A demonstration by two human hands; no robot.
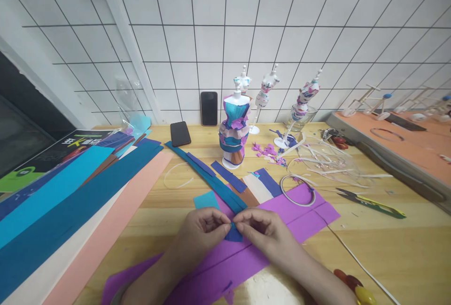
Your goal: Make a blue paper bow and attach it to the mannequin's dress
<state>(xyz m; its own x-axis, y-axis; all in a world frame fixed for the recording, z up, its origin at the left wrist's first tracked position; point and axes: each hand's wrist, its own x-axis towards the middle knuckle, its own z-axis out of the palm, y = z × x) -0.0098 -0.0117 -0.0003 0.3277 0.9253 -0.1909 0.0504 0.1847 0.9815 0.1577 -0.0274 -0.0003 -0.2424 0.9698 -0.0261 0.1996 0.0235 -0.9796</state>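
Note:
My left hand [202, 230] and my right hand [266, 230] meet low in the middle, thumbs and forefingers pinched on a small blue piece of paper [234, 236]. Their fingertips nearly touch and hide part of it. Under my hands lies a long purple crepe paper sheet [310, 222]. Just beyond them, a teal paper strip [214, 185] runs toward the back left, with a dark blue strip [229, 176] beside it. Farther back stands a small dress form [235, 131], wrapped in teal, purple and brown paper layers.
Long paper strips [81, 197] cover the left side. Two phones, one flat [180, 134] and one upright [209, 108], sit at the back. Right are a wire ring [298, 204], thread snips [373, 204] and tangled clear strips [327, 159]. More dress forms [306, 98] stand behind.

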